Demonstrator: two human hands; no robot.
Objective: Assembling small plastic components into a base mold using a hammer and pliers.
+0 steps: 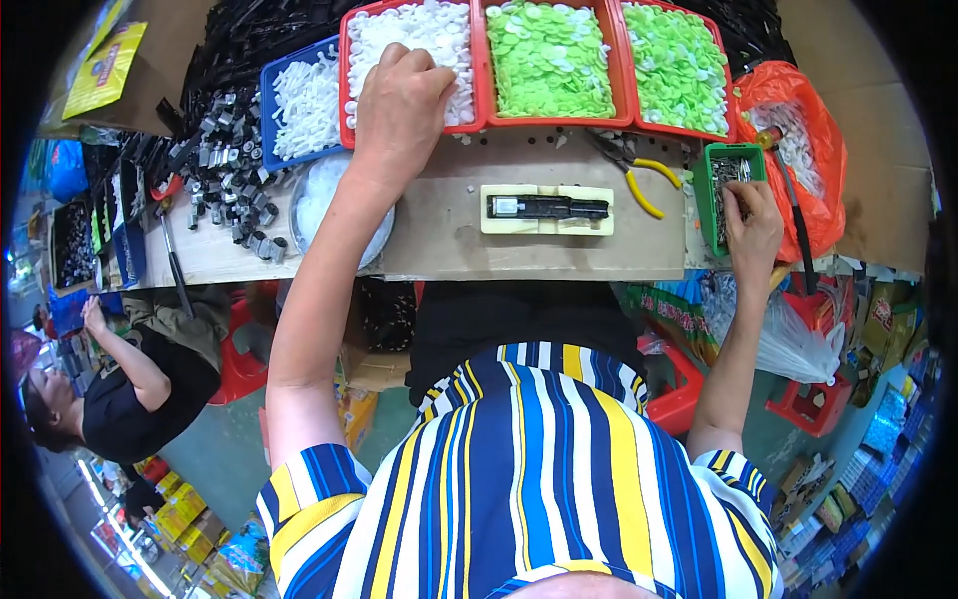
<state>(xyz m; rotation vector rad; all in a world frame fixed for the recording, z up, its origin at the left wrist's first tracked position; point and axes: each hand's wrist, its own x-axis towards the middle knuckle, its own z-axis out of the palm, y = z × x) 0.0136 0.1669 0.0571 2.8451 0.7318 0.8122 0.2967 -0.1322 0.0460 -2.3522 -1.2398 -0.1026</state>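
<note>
My left hand (pixel 401 108) reaches into a red tray (pixel 344 60) filled with small white plastic pieces, its fingers curled down among them. My right hand (pixel 753 225) rests with its fingers in a small green bin (pixel 711 165) holding small dark metal parts. Between my hands, on the brown board (pixel 439 235), lies a pale yellow jig (pixel 547 211) with a black bar-shaped part set in it.
Two red trays of light green discs (pixel 549 60) (pixel 679 65) stand at the back. A blue tray of white parts (pixel 304 100), grey metal pieces (pixel 230 190), yellow-handled pliers (pixel 644 175), an orange bag (pixel 808 150) and a round clear lid (pixel 319 195) lie around. Another person (pixel 120 384) sits at lower left.
</note>
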